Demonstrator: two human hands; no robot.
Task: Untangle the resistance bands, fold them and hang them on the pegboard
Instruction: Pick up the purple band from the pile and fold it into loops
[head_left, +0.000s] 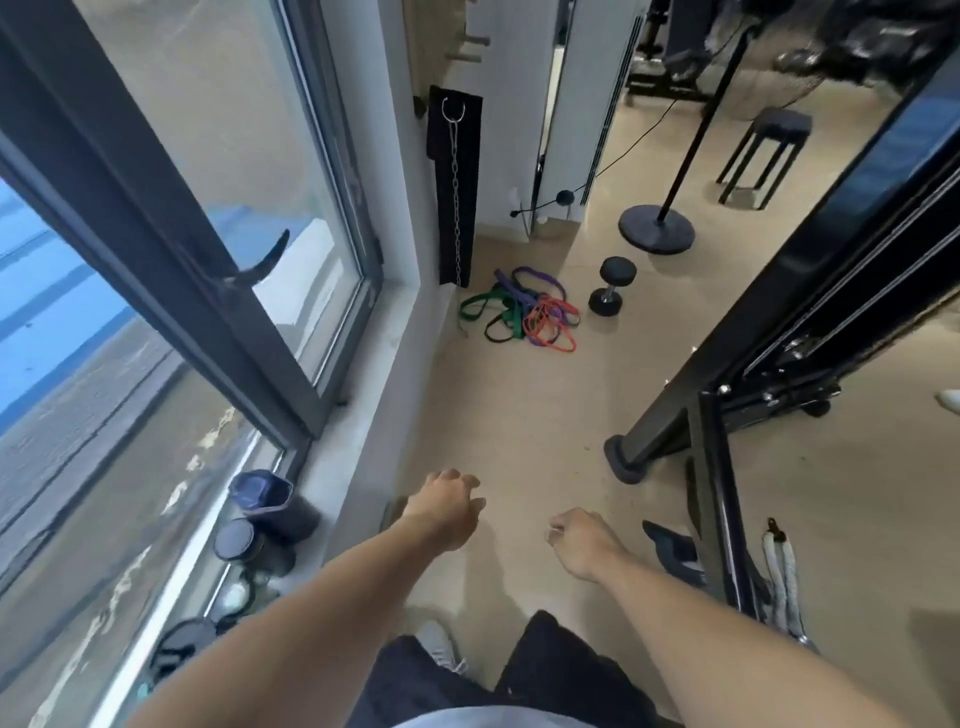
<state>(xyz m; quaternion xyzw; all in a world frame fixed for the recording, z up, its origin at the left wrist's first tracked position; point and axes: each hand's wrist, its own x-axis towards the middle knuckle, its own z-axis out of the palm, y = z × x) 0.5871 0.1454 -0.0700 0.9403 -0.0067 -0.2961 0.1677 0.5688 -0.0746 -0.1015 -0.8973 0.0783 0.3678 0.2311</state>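
Note:
A tangled heap of resistance bands (522, 312), green, purple and red, lies on the beige floor by the wall, well ahead of me. A wooden pegboard (439, 49) with pegs is on the wall at the top, partly cut off by the frame. My left hand (447, 506) is stretched forward over the floor, fingers loosely curled, holding nothing. My right hand (582, 540) hangs beside it, fingers curled in and empty. Both hands are far short of the bands.
A dumbbell (613, 286) lies right of the bands. A black strap with a chain (456, 187) hangs on the wall above them. A black machine frame (753, 364) lines the right side. A window sill (343, 467) with bottles runs on the left. A pole stand (657, 228) and stool (763, 150) are further back.

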